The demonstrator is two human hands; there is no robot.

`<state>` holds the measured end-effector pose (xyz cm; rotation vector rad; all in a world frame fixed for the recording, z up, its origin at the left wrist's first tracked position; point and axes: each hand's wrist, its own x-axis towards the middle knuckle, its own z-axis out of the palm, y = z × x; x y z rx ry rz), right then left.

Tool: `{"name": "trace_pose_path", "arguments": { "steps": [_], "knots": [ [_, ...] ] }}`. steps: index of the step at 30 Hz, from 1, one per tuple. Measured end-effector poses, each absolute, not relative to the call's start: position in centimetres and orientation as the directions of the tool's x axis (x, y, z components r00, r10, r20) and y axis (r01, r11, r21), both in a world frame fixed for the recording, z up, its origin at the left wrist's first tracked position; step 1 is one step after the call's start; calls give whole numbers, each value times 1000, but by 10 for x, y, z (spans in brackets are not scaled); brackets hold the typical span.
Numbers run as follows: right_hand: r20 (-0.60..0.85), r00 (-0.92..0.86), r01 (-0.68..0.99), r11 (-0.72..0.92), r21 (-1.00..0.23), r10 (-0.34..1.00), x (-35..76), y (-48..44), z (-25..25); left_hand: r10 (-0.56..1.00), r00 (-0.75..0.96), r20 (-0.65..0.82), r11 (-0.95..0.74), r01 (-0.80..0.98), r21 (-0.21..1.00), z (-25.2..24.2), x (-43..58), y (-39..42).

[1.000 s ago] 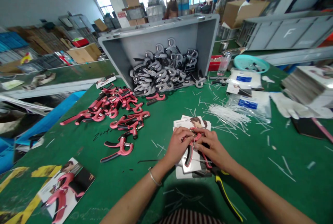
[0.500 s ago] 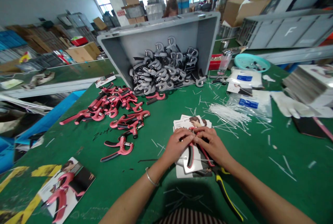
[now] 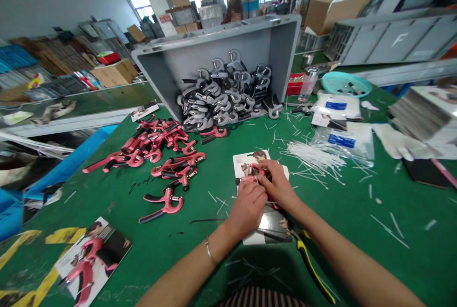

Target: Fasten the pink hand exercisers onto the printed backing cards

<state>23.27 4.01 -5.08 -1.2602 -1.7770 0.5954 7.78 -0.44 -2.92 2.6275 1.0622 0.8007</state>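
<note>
In front of me a red-and-black hand grip strengthener (image 3: pixel 251 179) lies on a printed backing card (image 3: pixel 241 160). My left hand (image 3: pixel 250 204) is curled over the lower part of the strengthener, fingers closed. Fingers of my right hand (image 3: pixel 280 184) grip its upper right side; my hands cover much of it. Beneath are more cards (image 3: pixel 269 223). Pliers with yellow-and-black handles (image 3: pixel 310 264) lie by my right wrist. A carded strengthener (image 3: pixel 87 269) rests at the lower left. White zip ties (image 3: pixel 314 157) form a pile on the right.
Red strengtheners (image 3: pixel 157 138) are heaped on the left of the green table. Behind stands a tilted grey crate (image 3: pixel 167 69) of grey strengtheners (image 3: pixel 221 95). Bags (image 3: pixel 337 107), a turquoise tray (image 3: pixel 346 83), a glove (image 3: pixel 396 143) and a card stack (image 3: pixel 423 116) are on the right. One person sits beyond.
The strengthener and its card have turned between my hands, and more of the card's top shows. My left hand has rolled knuckles-up into a closed grip. My right hand has shifted slightly up.
</note>
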Motion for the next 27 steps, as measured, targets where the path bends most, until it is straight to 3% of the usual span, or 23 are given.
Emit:
{"name": "trace_pose_path", "arguments": {
  "steps": [2, 7, 11, 13, 17, 20, 22, 24, 27],
  "knots": [
    [360, -152, 512, 385, -768, 921, 232, 40, -50, 631, 682, 368, -775, 551, 308, -34, 70, -10],
    [332, -136, 493, 354, -794, 933, 230, 40, -47, 780, 472, 410, -625, 577, 525, -24, 64, -2],
    [336, -168, 490, 374, -787, 927, 234, 37, -38, 728, 598, 335, -683, 594, 425, -20, 68, -15],
    [345, -221, 490, 410, -769, 912, 239, 27, -30, 772, 542, 333, -636, 657, 406, -20, 63, -26],
    [316, -464, 587, 554, -591, 828, 245, -6, -11, 910, 279, 308, -391, 828, 403, -23, 41, -41],
    [231, -575, 698, 618, -362, 785, 237, -26, -5, 941, 266, 208, -328, 864, 381, -26, 32, -43],
    [209, -595, 727, 630, -272, 776, 228, -30, -4, 938, 286, 195, -340, 869, 359, -26, 31, -43],
    [201, -605, 710, 636, -302, 770, 221, -28, -5, 926, 310, 214, -367, 870, 330, -22, 31, -42],
    [184, -590, 631, 591, -502, 787, 221, -21, -4, 918, 334, 213, -394, 820, 415, -12, 25, -42]
  ]
}}
